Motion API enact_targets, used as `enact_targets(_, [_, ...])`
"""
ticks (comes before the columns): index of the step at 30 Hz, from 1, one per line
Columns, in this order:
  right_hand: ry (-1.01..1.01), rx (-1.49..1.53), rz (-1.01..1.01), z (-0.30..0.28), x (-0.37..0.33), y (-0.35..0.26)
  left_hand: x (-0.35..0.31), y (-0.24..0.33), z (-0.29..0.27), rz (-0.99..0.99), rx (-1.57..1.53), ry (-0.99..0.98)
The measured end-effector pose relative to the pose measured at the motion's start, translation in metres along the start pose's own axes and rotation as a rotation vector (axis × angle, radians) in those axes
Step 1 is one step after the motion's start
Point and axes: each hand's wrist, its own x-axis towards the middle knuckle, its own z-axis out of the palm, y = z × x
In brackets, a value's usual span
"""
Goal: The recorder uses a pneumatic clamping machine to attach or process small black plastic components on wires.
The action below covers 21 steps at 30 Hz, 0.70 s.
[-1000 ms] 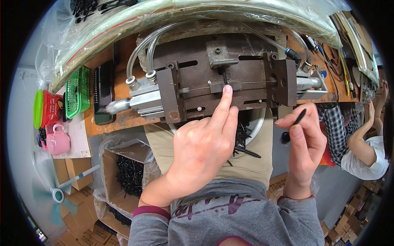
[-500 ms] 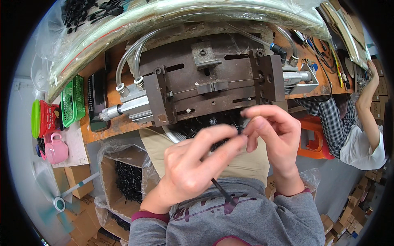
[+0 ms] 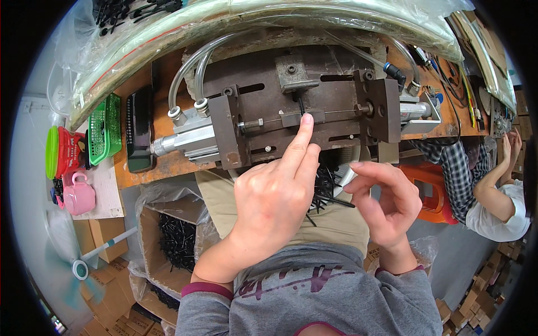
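Observation:
My left hand [image 3: 277,187] reaches over the machine's brown metal bed. Its index finger is stretched out, with the tip on a thin black part [image 3: 301,105] at the small centre block [image 3: 290,119]; the fingertip hides the part's near end. The middle finger lies beside the index, and the other fingers are tucked under. To the right, my right hand [image 3: 386,204] is raised off the machine with thumb and index finger curved and apart, nothing visible between them. Below the hands, a pile of black stick-like parts [image 3: 325,187] sits in a light-coloured container at my lap.
Air cylinders [image 3: 193,140] with clear hoses flank the bed. A lined carton [image 3: 147,246] of black parts stands at lower left. Green basket [image 3: 115,129], black tray [image 3: 139,134] and pink cup [image 3: 78,196] are at left. Another person [image 3: 496,204] sits at right near an orange stool [image 3: 427,193].
My hands have parted: the left moved forward to the centre block, the right drew back slightly. A black stick hung by my left hand before. The left cylinder's rod now extends further inward.

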Motion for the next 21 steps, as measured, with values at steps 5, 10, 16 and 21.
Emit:
enact_targets(5, [-0.152, -0.03, -0.239, 0.007, 0.004, 0.0, -0.002, 0.01, -0.005, -0.02, -0.04, -0.035])
enact_targets(10, [0.171, 0.552, 0.285, -0.005, 0.005, -0.01, -0.014, 0.029, -0.029, -0.05, -0.608, -0.069])
enact_targets(16, [0.04, 0.87, 0.471, -0.014, 0.012, -0.003, -0.029, 0.025, -0.025, 0.152, -0.593, 0.058])
enact_targets(21, [0.047, 0.689, 0.351, -0.006, 0.012, -0.003, -0.033, 0.021, -0.025, 0.176, -0.542, 0.048])
